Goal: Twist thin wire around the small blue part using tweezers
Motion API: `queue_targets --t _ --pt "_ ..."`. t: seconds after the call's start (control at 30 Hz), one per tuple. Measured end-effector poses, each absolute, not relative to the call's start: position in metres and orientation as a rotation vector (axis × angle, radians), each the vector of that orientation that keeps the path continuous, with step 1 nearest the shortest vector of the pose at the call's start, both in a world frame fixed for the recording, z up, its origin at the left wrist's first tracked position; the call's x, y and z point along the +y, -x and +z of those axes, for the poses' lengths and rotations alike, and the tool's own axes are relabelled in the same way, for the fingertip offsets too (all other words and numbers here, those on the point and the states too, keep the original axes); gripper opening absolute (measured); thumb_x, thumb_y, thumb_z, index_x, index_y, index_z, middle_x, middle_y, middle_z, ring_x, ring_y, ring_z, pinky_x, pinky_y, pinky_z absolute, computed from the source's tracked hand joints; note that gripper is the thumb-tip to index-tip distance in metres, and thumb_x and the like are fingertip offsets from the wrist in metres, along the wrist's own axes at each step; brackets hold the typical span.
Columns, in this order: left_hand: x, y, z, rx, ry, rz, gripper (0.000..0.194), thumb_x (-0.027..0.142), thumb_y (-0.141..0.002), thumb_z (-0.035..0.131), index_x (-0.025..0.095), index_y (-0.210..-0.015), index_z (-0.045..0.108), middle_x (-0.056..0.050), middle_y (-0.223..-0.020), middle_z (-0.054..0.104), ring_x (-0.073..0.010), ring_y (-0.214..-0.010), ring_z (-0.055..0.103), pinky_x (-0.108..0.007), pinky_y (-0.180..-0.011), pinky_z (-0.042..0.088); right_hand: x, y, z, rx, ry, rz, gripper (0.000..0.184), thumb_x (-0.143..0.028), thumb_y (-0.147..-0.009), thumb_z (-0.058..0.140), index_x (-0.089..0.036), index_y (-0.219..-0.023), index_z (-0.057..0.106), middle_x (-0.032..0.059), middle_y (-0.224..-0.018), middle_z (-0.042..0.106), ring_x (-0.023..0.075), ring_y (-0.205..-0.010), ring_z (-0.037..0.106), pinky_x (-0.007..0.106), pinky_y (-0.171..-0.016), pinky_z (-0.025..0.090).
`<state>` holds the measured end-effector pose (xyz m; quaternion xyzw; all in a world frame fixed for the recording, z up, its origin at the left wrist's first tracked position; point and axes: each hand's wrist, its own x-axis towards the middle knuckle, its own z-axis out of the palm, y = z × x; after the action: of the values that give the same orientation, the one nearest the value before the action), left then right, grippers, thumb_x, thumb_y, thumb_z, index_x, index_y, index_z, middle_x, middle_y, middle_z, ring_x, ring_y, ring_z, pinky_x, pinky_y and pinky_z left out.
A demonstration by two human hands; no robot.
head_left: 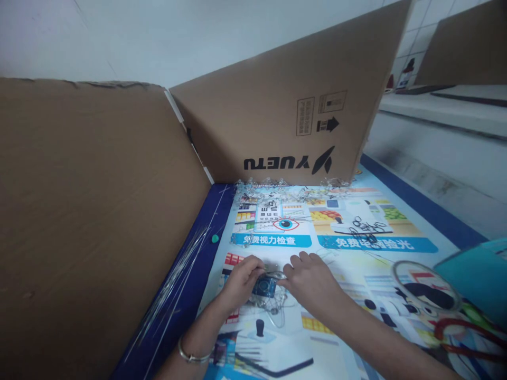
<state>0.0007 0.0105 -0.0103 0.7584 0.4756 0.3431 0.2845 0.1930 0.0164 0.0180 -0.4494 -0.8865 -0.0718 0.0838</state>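
My left hand (pixel 242 279) and my right hand (pixel 311 277) meet low in the middle of the head view, over a printed poster (pixel 356 243) that covers the table. Between them sits a small blue piece (pixel 264 286) wrapped in clear plastic. The fingers of both hands are curled and pinch it from either side. A silver bracelet (pixel 192 354) circles my left wrist. Thin clear wires or strips lie under and around the blue piece.
Tall cardboard panels (pixel 91 211) wall the left and the back (pixel 285 105). Several black rings (pixel 366 228) lie on the poster at the right. A row of clear plastic bits (pixel 285 186) lines the back. A teal box (pixel 479 274) and red loop (pixel 471 338) sit at right.
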Motion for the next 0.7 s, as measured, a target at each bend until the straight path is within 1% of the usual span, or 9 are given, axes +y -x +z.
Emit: queue_targets --t 0.2,0.43,0.7 --pt "0.0097 -0.0006 -0.0078 1.262 -2.095 0.887 0.015 0.015 -0.084 0.04 0.017 -0.078 0.053 -0.001 -0.074 0.054 -0.0122 -0.071 0.049 -0.022 -0.066 0.037 0.0158 -0.1929 0.0167 -2.651 1.325 -0.199 0.021 -0.039 -0.076 0.059 -0.019 -0.072 0.064 0.0058 -0.07 0.06 0.0223 -0.075 0.051 0.031 -0.062 0.026" --pt "0.0083 0.0 -0.0062 1.255 -2.119 0.864 0.016 0.018 -0.086 0.039 0.017 -0.078 0.053 -0.001 -0.074 0.055 -0.0124 -0.07 0.05 -0.022 -0.065 0.037 0.0146 -0.1929 0.0169 -2.653 1.322 -0.172 0.022 -0.039 -0.076 0.058 -0.018 -0.072 0.064 0.0063 -0.069 0.06 0.0225 -0.074 0.051 0.032 -0.062 0.026" --pt "0.0064 0.0003 -0.0026 1.232 -2.152 0.839 0.016 0.015 -0.085 0.038 0.017 -0.079 0.053 -0.001 -0.074 0.055 -0.0118 -0.07 0.05 -0.022 -0.064 0.038 0.0167 -0.1946 0.0163 -2.652 1.293 -0.119 0.022 -0.04 -0.076 0.059 -0.019 -0.07 0.064 0.0052 -0.068 0.06 0.0213 -0.071 0.052 0.031 -0.06 0.026"
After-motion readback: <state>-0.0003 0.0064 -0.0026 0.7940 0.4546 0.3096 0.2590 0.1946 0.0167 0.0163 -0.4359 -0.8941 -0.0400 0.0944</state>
